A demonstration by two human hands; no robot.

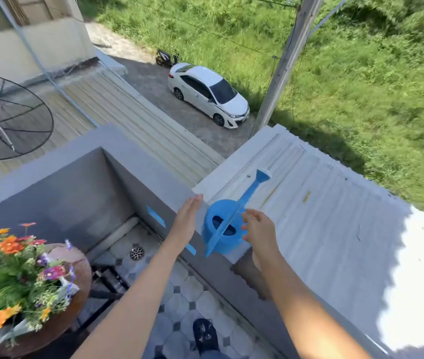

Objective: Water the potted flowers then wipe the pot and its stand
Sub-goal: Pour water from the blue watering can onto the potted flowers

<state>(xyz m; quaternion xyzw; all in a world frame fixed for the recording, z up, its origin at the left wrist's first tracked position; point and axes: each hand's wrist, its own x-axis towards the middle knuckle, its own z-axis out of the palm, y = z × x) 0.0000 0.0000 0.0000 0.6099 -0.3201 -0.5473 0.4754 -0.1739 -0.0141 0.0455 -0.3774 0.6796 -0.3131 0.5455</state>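
Observation:
A blue plastic watering can (225,229) stands on top of the grey balcony wall (154,177), its long spout pointing up and away to the right. My left hand (186,221) is just left of the can, fingers straight and apart, holding nothing. On the can's right side my right hand (258,229) hovers with fingers spread, close to the body; I cannot tell if it touches. At the lower left, orange, red and purple flowers (11,275) fill a round brown pot (76,294). The stand under the pot is hidden.
The balcony floor has grey patterned tiles with a round drain (137,253) in the corner. A dark slipper (205,335) is at the bottom. Beyond the wall lie metal roofs, a satellite dish (4,117), a white car (208,95) and grass far below.

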